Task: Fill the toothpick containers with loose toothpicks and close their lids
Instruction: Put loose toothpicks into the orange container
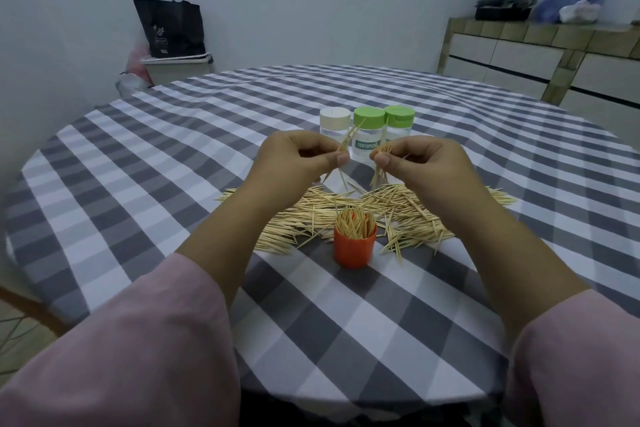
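Both hands hover above the table's middle. The left hand pinches a few toothpicks between thumb and fingers; the right hand pinches a small bunch. Below them the loose toothpick pile spreads across the middle, the orange container standing full at its near side. Three lidded jars stand behind. The checked table lies bare toward every edge.

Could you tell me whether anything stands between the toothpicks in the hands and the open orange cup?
Nothing visible does. The left hand and right hand hold toothpicks above the loose pile; the orange cup stands open-topped nearer the person, already quite full.
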